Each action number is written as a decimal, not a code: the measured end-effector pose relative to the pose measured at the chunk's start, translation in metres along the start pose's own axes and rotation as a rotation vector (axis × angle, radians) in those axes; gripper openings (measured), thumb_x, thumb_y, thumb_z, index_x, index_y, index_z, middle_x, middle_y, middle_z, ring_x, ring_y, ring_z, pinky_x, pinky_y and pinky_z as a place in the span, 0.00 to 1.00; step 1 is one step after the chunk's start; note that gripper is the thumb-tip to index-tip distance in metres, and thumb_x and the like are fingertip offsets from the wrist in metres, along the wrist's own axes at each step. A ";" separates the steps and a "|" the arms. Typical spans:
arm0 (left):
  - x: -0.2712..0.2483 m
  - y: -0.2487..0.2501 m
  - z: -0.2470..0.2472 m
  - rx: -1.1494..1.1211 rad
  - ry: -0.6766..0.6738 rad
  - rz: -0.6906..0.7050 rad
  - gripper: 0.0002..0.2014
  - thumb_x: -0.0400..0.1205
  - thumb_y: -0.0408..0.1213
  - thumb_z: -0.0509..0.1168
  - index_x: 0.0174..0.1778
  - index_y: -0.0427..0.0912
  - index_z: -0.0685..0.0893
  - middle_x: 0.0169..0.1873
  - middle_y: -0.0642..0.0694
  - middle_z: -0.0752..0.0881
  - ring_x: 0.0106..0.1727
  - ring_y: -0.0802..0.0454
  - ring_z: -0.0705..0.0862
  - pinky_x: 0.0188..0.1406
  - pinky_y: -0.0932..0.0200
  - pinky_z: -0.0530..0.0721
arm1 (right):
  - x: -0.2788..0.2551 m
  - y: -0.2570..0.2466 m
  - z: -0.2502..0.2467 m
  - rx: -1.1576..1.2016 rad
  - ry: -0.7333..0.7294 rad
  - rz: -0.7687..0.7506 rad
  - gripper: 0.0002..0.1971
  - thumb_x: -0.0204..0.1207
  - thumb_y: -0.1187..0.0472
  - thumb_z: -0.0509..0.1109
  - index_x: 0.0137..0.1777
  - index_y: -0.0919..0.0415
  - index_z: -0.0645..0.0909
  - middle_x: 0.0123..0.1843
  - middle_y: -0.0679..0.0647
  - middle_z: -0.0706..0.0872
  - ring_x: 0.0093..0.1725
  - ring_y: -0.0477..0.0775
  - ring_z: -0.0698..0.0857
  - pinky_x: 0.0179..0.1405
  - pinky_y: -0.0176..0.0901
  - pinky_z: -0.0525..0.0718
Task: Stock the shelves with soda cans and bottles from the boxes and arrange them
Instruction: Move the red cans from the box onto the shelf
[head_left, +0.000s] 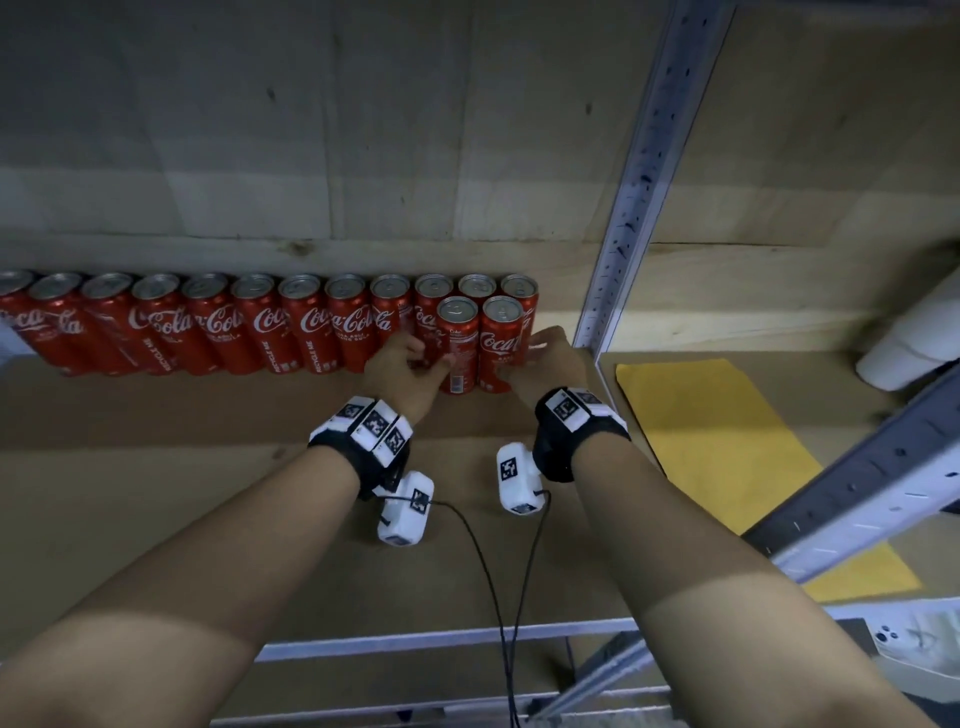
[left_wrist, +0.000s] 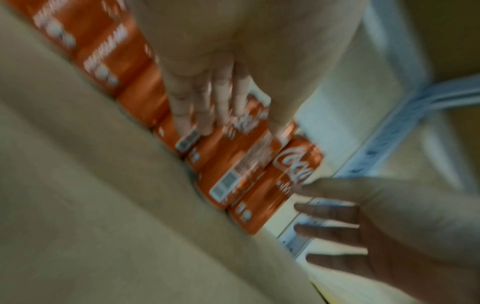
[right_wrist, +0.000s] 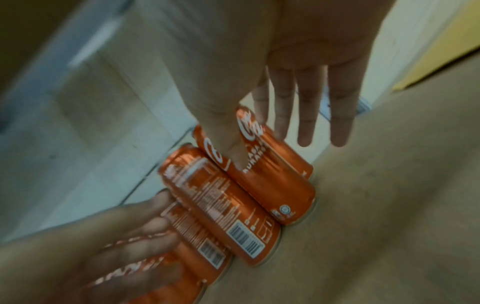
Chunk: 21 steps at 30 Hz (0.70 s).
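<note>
Wooden shelf board (head_left: 156, 415) under a plywood back wall, perforated metal upright (head_left: 631, 197) at the right end; head view shows a back row of Coca-Cola cans (head_left: 208, 322) standing upright along the wall, and two front cans started as a second row at the right end: left front can (head_left: 457, 345) and right front can (head_left: 501, 345), touching each other, long axes vertical. Left hand (head_left: 408, 371) sits at the left flank of the left front can, thumb against it, fingers loose rather than wrapped; right hand (head_left: 545, 364) sits at the right flank of the right front can, between it and the upright. A yellow sheet (head_left: 711, 431) lies in the next bay. Left wrist view, blurred: left hand's fingers (left_wrist: 205, 107) extended onto the cans of the back row beside the left front can (left_wrist: 241, 170), not curled round it; right front can (left_wrist: 275, 191) beyond, right hand (left_wrist: 363, 226) spread wide just beside it. Right wrist view: right hand's fingers (right_wrist: 303, 107) straight and spread, thumb lying on the right front can (right_wrist: 270, 176); left front can (right_wrist: 223, 207) next, left hand (right_wrist: 116, 236) loose-fingered beside it. Judgement: both cans lie straight ahead between the hands, each hand nearest its own can, so a squeeze-in or push-back to align would go along the shelf depth.
</note>
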<state>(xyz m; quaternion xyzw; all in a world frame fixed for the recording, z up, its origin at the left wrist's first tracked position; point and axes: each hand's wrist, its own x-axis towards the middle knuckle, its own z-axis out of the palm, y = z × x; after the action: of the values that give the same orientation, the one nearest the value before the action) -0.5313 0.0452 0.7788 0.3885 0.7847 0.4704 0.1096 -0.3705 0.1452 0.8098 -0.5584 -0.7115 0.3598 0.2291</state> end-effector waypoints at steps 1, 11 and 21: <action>-0.009 0.002 -0.013 0.065 -0.035 0.000 0.22 0.78 0.52 0.76 0.58 0.40 0.84 0.56 0.44 0.88 0.55 0.48 0.86 0.55 0.58 0.80 | -0.010 0.000 -0.004 -0.073 -0.006 -0.034 0.30 0.69 0.48 0.82 0.66 0.58 0.74 0.58 0.53 0.89 0.55 0.56 0.88 0.53 0.48 0.87; -0.108 -0.035 -0.157 0.698 -0.462 -0.072 0.42 0.77 0.69 0.65 0.85 0.58 0.63 0.84 0.40 0.66 0.81 0.40 0.70 0.76 0.44 0.75 | -0.148 -0.004 -0.006 -0.623 -0.159 -0.165 0.36 0.81 0.34 0.64 0.83 0.54 0.68 0.78 0.61 0.77 0.73 0.65 0.79 0.68 0.54 0.82; -0.195 -0.038 -0.216 0.743 -0.622 0.032 0.43 0.78 0.68 0.63 0.87 0.56 0.58 0.84 0.47 0.63 0.82 0.42 0.65 0.78 0.41 0.71 | -0.283 0.015 0.016 -0.738 -0.233 -0.183 0.41 0.79 0.30 0.60 0.89 0.43 0.55 0.89 0.52 0.63 0.87 0.61 0.62 0.83 0.60 0.66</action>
<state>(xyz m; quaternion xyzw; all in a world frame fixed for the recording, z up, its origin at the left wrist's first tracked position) -0.5353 -0.2443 0.8252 0.5355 0.8236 0.0212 0.1857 -0.2957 -0.1285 0.8092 -0.4928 -0.8611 0.1187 -0.0381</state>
